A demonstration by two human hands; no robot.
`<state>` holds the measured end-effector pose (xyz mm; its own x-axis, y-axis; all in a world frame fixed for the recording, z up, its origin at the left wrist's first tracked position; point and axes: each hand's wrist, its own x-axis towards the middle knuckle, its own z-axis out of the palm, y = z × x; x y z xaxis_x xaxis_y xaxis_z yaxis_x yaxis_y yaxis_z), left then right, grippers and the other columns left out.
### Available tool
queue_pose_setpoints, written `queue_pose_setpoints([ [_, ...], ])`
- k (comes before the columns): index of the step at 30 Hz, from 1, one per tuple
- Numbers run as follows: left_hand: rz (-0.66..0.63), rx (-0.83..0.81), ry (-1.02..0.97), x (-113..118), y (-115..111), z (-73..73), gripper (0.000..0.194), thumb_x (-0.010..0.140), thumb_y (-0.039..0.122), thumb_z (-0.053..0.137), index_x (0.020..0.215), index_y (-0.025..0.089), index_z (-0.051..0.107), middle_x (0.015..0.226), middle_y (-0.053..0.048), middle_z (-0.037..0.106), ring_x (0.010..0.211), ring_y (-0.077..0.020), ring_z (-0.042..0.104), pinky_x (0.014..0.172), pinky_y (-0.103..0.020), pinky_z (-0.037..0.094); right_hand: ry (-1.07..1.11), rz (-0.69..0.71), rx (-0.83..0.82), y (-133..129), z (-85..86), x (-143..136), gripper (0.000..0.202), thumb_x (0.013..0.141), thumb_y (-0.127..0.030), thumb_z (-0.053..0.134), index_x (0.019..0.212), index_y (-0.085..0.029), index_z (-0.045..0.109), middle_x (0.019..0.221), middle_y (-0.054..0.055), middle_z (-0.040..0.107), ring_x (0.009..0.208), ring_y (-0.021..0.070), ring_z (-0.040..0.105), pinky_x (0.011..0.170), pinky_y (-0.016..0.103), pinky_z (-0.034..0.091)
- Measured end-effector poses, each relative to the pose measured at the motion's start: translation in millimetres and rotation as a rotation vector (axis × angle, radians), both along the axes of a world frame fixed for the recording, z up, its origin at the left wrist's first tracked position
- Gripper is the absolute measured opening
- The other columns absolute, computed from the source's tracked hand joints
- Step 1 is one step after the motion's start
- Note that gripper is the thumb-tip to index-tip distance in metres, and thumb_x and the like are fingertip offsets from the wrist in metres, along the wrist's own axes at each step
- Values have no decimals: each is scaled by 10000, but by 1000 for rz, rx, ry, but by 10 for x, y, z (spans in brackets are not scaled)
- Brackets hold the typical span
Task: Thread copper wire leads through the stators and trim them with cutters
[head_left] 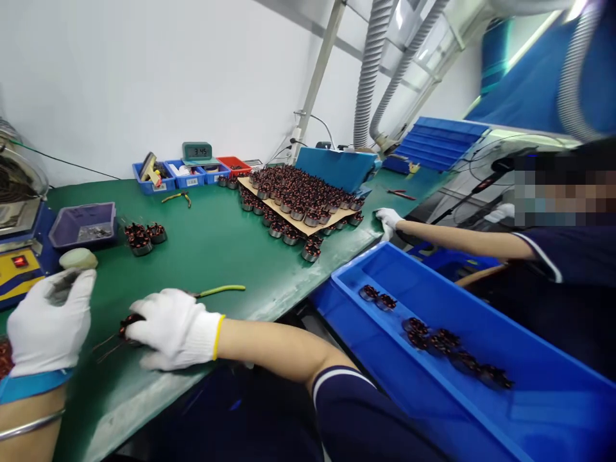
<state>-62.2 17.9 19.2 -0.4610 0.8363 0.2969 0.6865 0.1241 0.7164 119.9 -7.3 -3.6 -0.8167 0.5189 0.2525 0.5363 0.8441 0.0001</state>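
My right hand (171,327), in a white glove with a yellow cuff edge, is closed round a small copper-wound motor stator (131,327) at the near table edge. Two thin wire leads stick out of it to the left. My left hand (52,321), also gloved, has its fingers curled just in front of a round cream-coloured pad or lid (78,258); what they hold, if anything, is hidden. Cutters with a yellow-green handle (221,290) lie beyond my right hand. Several stators (139,239) with upright leads stand together behind.
A purple tray (84,224) of small metal parts stands left. Stacked stators (303,192) on cardboard fill the back middle. A long blue bin (462,314) with stators borders the table at right. Beside it, a co-worker's gloved hand (389,218) rests on the table edge.
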Motion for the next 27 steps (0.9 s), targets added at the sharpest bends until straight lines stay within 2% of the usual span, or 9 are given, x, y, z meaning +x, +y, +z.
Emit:
queue_pose_setpoints([
  [4, 22, -55, -58, -91, 43, 5, 250, 749, 473, 560, 913, 291, 610, 1070, 70, 711, 1049, -216, 645, 992, -376, 485, 5, -85, -96, 114, -124, -273, 364, 904, -490, 412, 1084, -214, 566, 1321, 117, 505, 914, 267, 622, 654, 385, 504],
  [7, -37, -79, -100, -178, 108, -103, 232, 685, 418, 628, 904, 340, 629, 998, 151, 731, 1115, -231, 617, 1046, -382, 448, 13, -123, -243, 138, -100, -186, 361, 862, -532, 459, 1009, -225, 581, 1241, 80, 562, 839, 238, 645, 588, 333, 504],
  [10, -30, -61, -97, -229, 178, -223, 260, 671, 397, 637, 931, 411, 645, 970, 239, 716, 1156, -244, 589, 1061, -395, 433, 97, -254, -314, 58, -38, 262, 315, 854, -533, 480, 912, -242, 587, 1133, 15, 611, 794, 188, 644, 589, 281, 487],
  [12, -5, -58, -94, -212, 188, -257, 264, 684, 402, 623, 945, 431, 645, 1008, 254, 701, 1152, -240, 593, 1056, -393, 440, 195, -499, -261, -35, -29, 737, 322, 869, -545, 472, 958, -258, 589, 1172, 4, 602, 864, 177, 638, 656, 271, 482],
  [15, -68, -76, -100, -113, 135, -221, 239, 700, 416, 622, 936, 390, 648, 1054, 186, 712, 1124, -231, 616, 1050, -386, 450, 180, -1003, -136, -152, -53, 1561, 299, 876, -519, 488, 1020, -277, 587, 1195, -10, 598, 936, 163, 618, 738, 259, 465],
  [19, -164, -122, -108, 69, 46, -122, 272, 749, 474, 587, 950, 297, 636, 1102, 52, 714, 1100, -238, 632, 1046, -391, 451, 98, -1186, -79, -156, -78, 2440, 238, 867, -364, 526, 967, -177, 634, 1228, 109, 587, 1008, 232, 585, 834, 324, 438],
  [21, -195, -169, -74, 146, 32, -107, 323, 767, 490, 560, 979, 258, 635, 1099, -2, 712, 1094, -246, 633, 1035, -400, 453, 65, -1191, -56, -105, -89, 2671, 251, 853, -356, 543, 952, -157, 660, 1332, 127, 529, 1091, 273, 543, 908, 363, 408],
  [23, -208, -192, -51, 199, 37, -124, 354, 759, 488, 552, 985, 231, 643, 1057, -37, 719, 1083, -254, 633, 1018, -409, 459, 56, -1204, -29, -44, -103, 2758, 295, 867, -348, 515, 1004, -133, 665, 1383, 152, 482, 1141, 312, 507, 946, 413, 384],
  [27, -224, -197, -92, 239, 60, -195, 420, 711, 489, 559, 993, 195, 661, 1020, -66, 723, 1057, -255, 636, 991, -391, 470, 86, -1205, 26, 81, -136, 2594, 461, 877, -325, 475, 1263, -81, 542, 1461, 197, 373, 1241, 359, 419, 1030, 486, 311],
])
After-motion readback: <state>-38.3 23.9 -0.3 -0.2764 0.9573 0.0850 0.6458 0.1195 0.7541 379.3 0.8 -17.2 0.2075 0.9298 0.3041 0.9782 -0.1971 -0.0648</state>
